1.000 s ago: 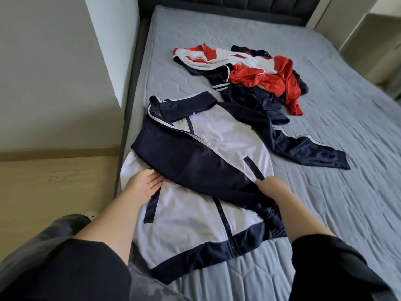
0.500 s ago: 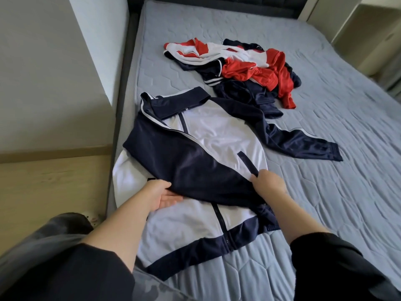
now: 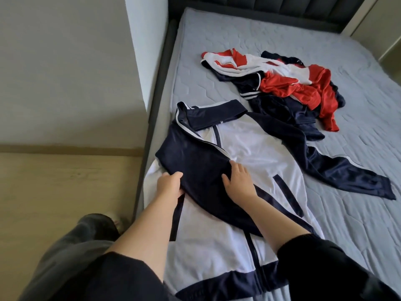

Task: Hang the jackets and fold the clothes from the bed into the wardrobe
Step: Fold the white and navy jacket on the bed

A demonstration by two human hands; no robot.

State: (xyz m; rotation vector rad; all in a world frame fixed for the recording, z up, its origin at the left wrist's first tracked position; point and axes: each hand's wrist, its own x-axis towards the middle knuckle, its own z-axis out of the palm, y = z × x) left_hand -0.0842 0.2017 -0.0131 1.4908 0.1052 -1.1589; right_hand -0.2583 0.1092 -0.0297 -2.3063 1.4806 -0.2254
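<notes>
A navy and white track jacket point(image 3: 249, 148) lies front up on the near left part of the bed point(image 3: 358, 224). Its left navy sleeve point(image 3: 201, 170) is folded across the white chest; the other sleeve point(image 3: 347, 174) stretches out to the right. My left hand point(image 3: 169, 185) grips the left edge of the folded sleeve. My right hand point(image 3: 238, 181) lies flat on that sleeve with fingers spread. A heap of red, white and navy clothes point(image 3: 288, 83) sits further up the bed.
A dark padded headboard point(image 3: 282, 7) closes the far end of the bed. A grey wall corner point(image 3: 138, 51) and a wooden floor point(image 3: 65, 187) lie to the left. My grey trouser leg point(image 3: 71, 246) stands beside the bed frame.
My right hand has moved left from the sleeve's cuff end to its middle. My left hand has shifted up onto the sleeve's left edge. The camera has turned slightly left.
</notes>
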